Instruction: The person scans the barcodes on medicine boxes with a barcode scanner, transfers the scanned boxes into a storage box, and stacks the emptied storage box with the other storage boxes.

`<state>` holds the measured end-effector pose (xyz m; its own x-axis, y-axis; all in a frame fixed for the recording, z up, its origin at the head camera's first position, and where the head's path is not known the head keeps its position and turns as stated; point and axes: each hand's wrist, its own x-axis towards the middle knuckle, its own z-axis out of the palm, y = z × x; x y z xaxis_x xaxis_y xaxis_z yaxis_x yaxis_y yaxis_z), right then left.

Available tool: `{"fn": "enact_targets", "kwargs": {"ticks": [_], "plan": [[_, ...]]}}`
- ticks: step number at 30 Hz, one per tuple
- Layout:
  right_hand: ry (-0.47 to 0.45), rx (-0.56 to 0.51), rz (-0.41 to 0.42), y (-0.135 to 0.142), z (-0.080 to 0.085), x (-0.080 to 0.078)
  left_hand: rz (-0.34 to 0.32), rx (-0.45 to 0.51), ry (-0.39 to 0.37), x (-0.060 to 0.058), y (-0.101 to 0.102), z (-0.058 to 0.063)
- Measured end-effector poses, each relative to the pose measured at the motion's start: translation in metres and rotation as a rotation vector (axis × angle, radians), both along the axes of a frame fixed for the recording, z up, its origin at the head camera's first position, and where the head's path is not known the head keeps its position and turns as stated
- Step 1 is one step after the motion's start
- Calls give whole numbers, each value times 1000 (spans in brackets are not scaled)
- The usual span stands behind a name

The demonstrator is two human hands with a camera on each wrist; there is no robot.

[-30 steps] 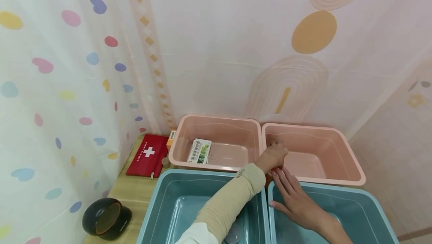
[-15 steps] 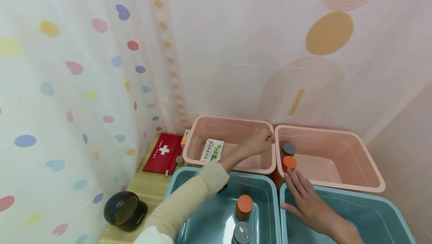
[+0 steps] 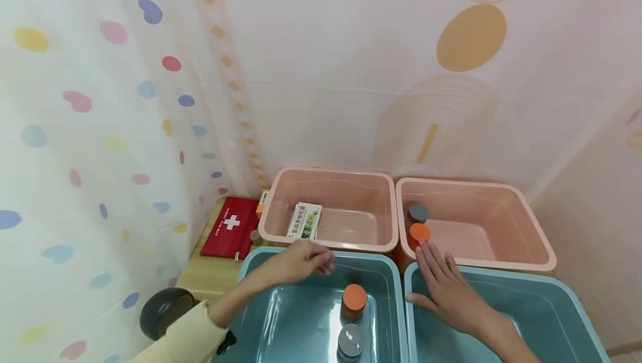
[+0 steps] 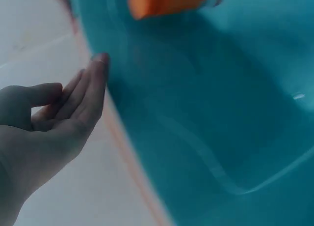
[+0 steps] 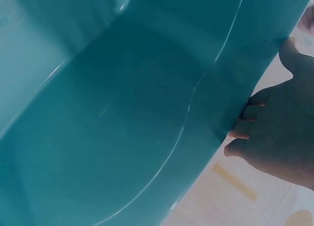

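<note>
Both the left hand [image 3: 300, 261] and right hand [image 3: 448, 293] are relaxed; whether the latter touches an orange-capped bottle [image 3: 419, 232] is unclear.

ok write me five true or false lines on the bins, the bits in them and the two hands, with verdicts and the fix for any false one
1. A white and green box lies in the left pink bin. True.
2. The red first aid pouch is inside the left pink bin. False: it lies on the table, left of that bin.
3. An orange-topped container and a grey-topped container stand in the left blue bin. True.
4. The left hand grips a container. False: it holds nothing.
5. The right hand points its straight fingers toward an orange lid in the right pink bin. True.
</note>
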<state>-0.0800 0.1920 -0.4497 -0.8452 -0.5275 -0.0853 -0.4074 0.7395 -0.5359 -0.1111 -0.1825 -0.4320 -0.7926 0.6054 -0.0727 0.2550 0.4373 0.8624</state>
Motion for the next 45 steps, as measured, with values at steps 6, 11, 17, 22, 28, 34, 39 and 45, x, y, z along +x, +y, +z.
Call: {"fn": "enact_targets", "kwargs": {"ticks": [6, 11, 17, 22, 28, 34, 39, 45], "plan": [[80, -60, 26, -4, -2, -8, -1, -112, -55, -14, -29, -103], [12, -42, 9, -9, 6, -15, -20, -186, -143, -22, -22, -124], [-18, -29, 3, -8, 8, -16, -50, -198, -239, -17, -10, -120], [25, -77, 35, -3, -2, -16, -62, -148, -286, -13, -4, -119], [-36, -57, 24, -5, 2, -13, -128, -101, -264, -13, 7, -128], [-19, -57, 36, -6, -1, -12, -179, -54, -251, -19, 21, -156], [-54, -24, 15, -8, 6, -9, -184, -1, -243, -27, 28, -188], [-48, -20, 7, -6, 9, -8, -173, 32, -166, -27, 35, -198]]}}
